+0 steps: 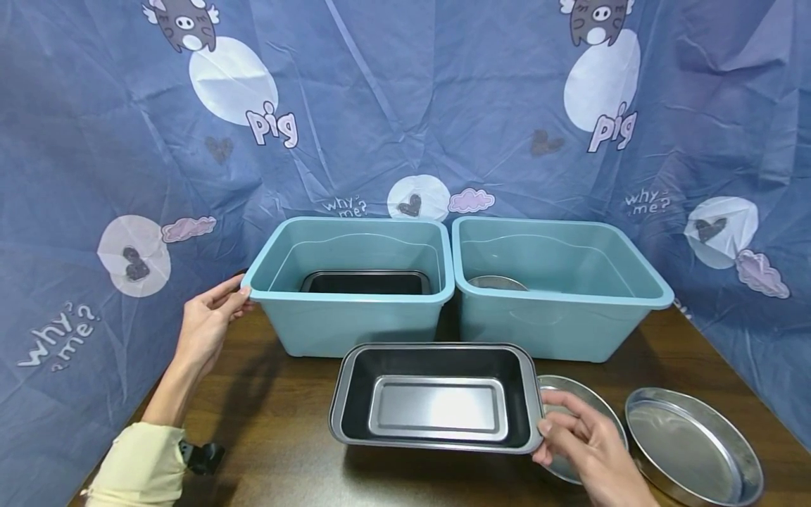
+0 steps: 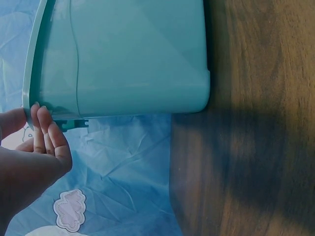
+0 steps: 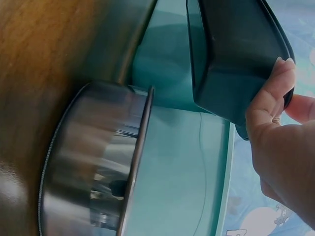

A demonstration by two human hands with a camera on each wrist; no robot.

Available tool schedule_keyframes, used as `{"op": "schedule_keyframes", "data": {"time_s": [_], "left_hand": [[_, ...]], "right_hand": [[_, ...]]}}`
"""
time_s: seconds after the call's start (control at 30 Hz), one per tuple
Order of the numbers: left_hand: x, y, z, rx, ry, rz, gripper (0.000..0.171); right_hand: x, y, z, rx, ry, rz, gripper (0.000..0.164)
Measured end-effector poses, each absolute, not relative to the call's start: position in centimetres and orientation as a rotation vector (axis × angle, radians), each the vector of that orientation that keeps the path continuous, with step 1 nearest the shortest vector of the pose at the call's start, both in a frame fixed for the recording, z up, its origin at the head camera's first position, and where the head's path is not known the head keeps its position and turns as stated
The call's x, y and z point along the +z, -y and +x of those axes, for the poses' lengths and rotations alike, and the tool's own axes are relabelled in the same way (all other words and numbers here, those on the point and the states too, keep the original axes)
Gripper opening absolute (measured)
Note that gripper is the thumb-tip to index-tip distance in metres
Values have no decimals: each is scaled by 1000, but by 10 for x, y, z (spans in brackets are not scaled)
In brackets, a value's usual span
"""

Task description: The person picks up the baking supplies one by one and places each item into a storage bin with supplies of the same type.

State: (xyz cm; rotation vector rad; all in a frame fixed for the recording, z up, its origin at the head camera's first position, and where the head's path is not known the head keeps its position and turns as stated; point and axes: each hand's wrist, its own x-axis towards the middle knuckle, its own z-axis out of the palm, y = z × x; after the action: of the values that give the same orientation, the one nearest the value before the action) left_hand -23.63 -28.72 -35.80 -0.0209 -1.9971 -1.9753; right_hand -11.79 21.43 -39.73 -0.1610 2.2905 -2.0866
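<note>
My right hand (image 1: 586,443) pinches the right rim of a dark rectangular loaf pan (image 1: 437,405), lifted above the table in front of the bins. In the right wrist view, thumb and fingers clasp the rim of the loaf pan (image 3: 241,54). The left hand (image 1: 212,317) grips the front left corner of the left teal bin (image 1: 355,327), its thumb on the rim and the fingers beneath, as the left wrist view also shows. Inside that bin lies another dark pan (image 1: 367,282). The right teal bin (image 1: 545,327) holds a round metal pan (image 1: 497,282), mostly hidden by the front wall.
Two round metal pans rest on the table at right: one pan (image 1: 605,408) partly behind my right hand, the other pan (image 1: 687,443) farther right. The brown wooden table (image 1: 285,436) meets a blue printed cloth (image 1: 393,105) behind the bins and at both sides.
</note>
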Motion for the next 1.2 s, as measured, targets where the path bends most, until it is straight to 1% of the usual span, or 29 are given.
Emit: {"op": "schedule_keyframes", "data": {"time_s": [0.13, 0.3, 0.4, 0.63, 0.83, 1.03, 1.2], "left_hand": [[-359, 287, -237, -1972, 1998, -15, 53], [-358, 287, -237, -1956, 2012, 1, 53], [-358, 287, -237, -1951, 2018, 4, 54], [-358, 286, -237, -2012, 1955, -25, 53], [-358, 286, -237, -2026, 1938, -40, 53], [-358, 286, -237, -2017, 1946, -35, 54], [-358, 286, -236, -2011, 1958, -29, 54]], "right_hand": [[-396, -215, -119, -2154, -2215, -187, 41], [-397, -219, -120, -2236, -2093, -347, 32], [-398, -220, -120, -2264, -2060, -400, 30], [-396, -221, -120, -2329, -1998, -474, 39], [-390, -221, -123, -2361, -1991, -522, 38], [-385, -220, -127, -2404, -1955, -653, 42], [-380, -220, -130, -2431, -1935, -671, 41]]}}
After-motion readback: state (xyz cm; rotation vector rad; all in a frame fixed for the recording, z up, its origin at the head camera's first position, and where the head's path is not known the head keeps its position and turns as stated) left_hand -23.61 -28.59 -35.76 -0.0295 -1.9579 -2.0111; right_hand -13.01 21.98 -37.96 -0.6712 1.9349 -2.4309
